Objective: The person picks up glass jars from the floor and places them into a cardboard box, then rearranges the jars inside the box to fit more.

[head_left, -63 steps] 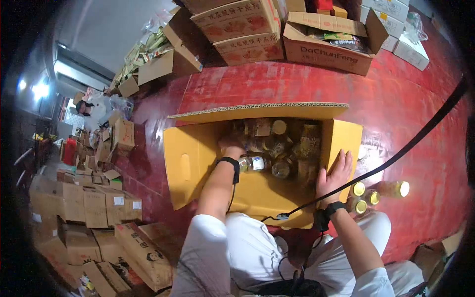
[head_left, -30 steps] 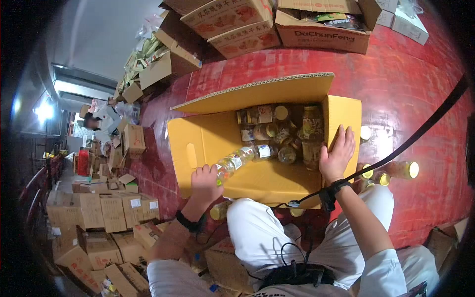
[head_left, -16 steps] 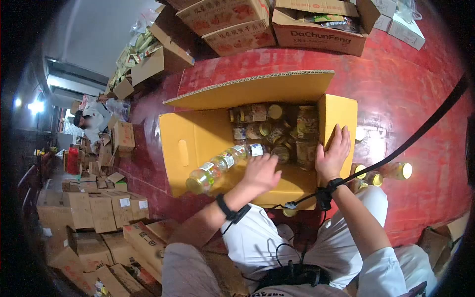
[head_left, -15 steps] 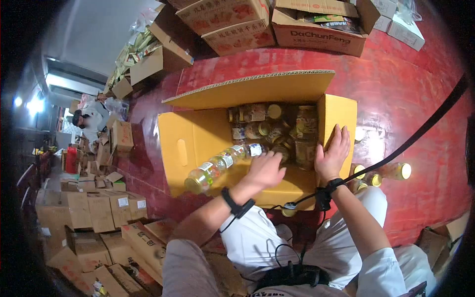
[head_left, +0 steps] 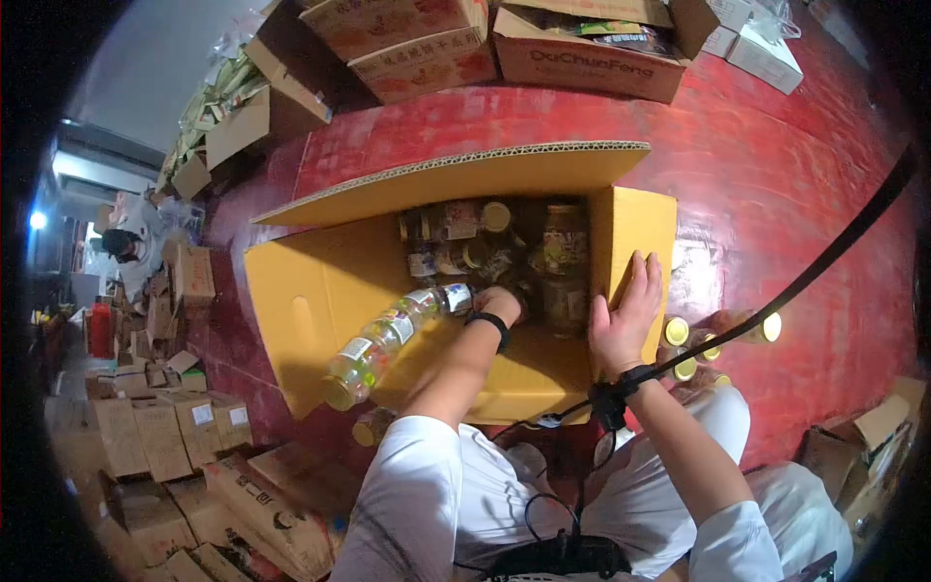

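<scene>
A yellow cardboard box (head_left: 524, 407) lies open in front of me with its flaps spread. Inside it are several glass jars (head_left: 565, 242) with gold lids and labels, some upright and some on their sides. A slanting row of clear jars (head_left: 396, 330) runs end to end over the left part of the box. My left hand (head_left: 499, 305) reaches down into the box beside the inner end of that row; its fingers are hidden there. My right hand (head_left: 628, 315) rests flat on the right flap (head_left: 645, 218), fingers stretched out and holding nothing.
Several gold-lidded jars (head_left: 684, 349) stand or lie on the red floor (head_left: 776, 175) by my right knee. Another jar (head_left: 373, 425) is at the box's front left. Cartons (head_left: 592, 58) line the back, and more boxes (head_left: 165, 436) fill the left. A black strap (head_left: 824, 267) crosses the right.
My left hand has gone deeper into the box, and its fingers have dropped out of sight. My right hand stays on the flap. The whole view has shifted slightly.
</scene>
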Demonstrator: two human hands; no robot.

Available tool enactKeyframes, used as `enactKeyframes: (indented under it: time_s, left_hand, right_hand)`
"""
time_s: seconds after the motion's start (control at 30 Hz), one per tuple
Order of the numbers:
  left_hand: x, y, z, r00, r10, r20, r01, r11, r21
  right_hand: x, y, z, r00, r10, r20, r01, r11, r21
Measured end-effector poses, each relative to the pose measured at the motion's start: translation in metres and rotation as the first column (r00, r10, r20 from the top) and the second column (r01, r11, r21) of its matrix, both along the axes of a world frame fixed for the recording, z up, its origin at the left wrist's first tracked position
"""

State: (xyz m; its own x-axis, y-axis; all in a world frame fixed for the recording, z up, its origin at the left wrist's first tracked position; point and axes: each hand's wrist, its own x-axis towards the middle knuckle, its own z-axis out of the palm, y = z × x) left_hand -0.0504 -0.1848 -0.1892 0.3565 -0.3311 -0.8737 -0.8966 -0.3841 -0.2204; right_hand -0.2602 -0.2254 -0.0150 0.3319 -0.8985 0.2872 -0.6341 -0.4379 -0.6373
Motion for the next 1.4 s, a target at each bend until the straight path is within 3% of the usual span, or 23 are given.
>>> enactKeyframes:
  time_s: [0.17,0.37,0.4,0.47,0.5,0.57,0.6,0.67,0.7,0.8,0.83,0.93,0.97,1.03,1.07,1.17,1.2,1.3,1.4]
  left_hand:
    - [-0.005,0.008,-0.046,0.971,0.229,0.068,-0.204,0.943,-0.263]
    - [0.008,0.014,-0.067,0.942,0.326,0.079,-0.263,0.863,-0.431]
    - [0.012,0.014,-0.052,0.938,0.336,0.086,-0.262,0.849,-0.458]
    - [0.020,0.016,0.065,0.947,0.259,-0.192,-0.311,0.892,-0.327]
    - [0.026,0.023,0.070,0.948,0.260,-0.182,-0.307,0.893,-0.328]
    - [0.036,0.031,0.079,0.835,0.367,-0.410,-0.538,0.700,-0.470]
    - [0.042,0.035,0.085,0.838,0.364,-0.406,-0.534,0.700,-0.474]
    - [0.056,0.043,0.097,0.625,0.357,-0.694,-0.696,0.658,-0.289]
    - [0.061,0.047,0.099,0.627,0.354,-0.694,-0.695,0.656,-0.293]
    - [0.070,0.063,0.097,0.166,0.529,-0.832,-0.867,0.480,0.132]
    - [0.065,0.069,0.094,0.137,0.498,-0.857,-0.894,0.434,0.109]
    - [0.066,0.069,0.080,0.174,0.511,-0.842,-0.880,0.463,0.100]
    - [0.069,0.061,0.075,0.562,0.468,-0.682,-0.684,0.726,-0.066]
    - [0.059,0.052,0.049,0.911,0.053,-0.409,-0.249,0.862,-0.442]
    - [0.054,0.047,0.042,0.910,0.045,-0.412,-0.244,0.862,-0.445]
    - [0.031,0.030,0.065,0.983,0.024,-0.184,-0.084,0.942,-0.325]
    - [0.021,0.023,0.078,0.978,-0.029,-0.206,-0.031,0.959,-0.282]
    - [0.012,0.011,0.027,0.932,-0.156,-0.326,0.094,0.976,-0.199]
    - [0.004,0.009,-0.002,0.939,0.062,-0.338,-0.141,0.967,-0.214]
  right_hand:
    - [0.003,-0.001,0.000,1.000,0.006,0.001,-0.006,1.000,-0.023]
    - [0.003,-0.002,-0.001,1.000,0.002,0.015,-0.002,0.999,-0.032]
    - [0.004,-0.002,-0.001,1.000,-0.006,0.015,0.006,1.000,-0.029]
    - [0.003,0.000,0.002,1.000,-0.009,0.022,0.009,1.000,-0.005]
    - [0.002,0.001,0.003,0.999,-0.009,0.032,0.009,1.000,-0.003]
    - [0.002,0.002,0.001,1.000,-0.016,0.015,0.016,1.000,-0.014]
    - [0.001,0.002,0.000,1.000,-0.014,-0.001,0.014,1.000,-0.018]
    - [0.001,0.001,-0.003,1.000,-0.017,0.000,0.017,0.999,-0.035]
    - [0.001,0.001,-0.004,1.000,-0.018,-0.005,0.018,0.999,-0.049]
    - [0.002,-0.002,-0.010,1.000,-0.027,-0.007,0.027,0.997,-0.069]
    - [0.003,-0.003,-0.011,1.000,-0.024,-0.003,0.024,0.997,-0.077]
    - [0.003,-0.003,-0.008,1.000,-0.030,-0.005,0.030,0.998,-0.051]
    - [0.004,-0.004,-0.008,0.999,-0.034,-0.007,0.034,0.998,-0.061]
    - [0.002,-0.003,-0.009,0.999,-0.031,-0.020,0.030,0.999,-0.042]
    - [0.002,-0.004,-0.009,0.999,-0.030,-0.023,0.029,0.999,-0.043]
    - [0.004,-0.004,-0.008,0.999,-0.039,-0.023,0.039,0.999,-0.034]
    - [0.004,-0.004,-0.009,0.999,-0.039,-0.025,0.039,0.999,-0.035]
    - [0.005,-0.006,-0.010,0.999,-0.045,-0.009,0.045,0.998,-0.052]
    - [0.004,-0.003,-0.007,0.999,-0.045,0.019,0.045,0.998,-0.037]
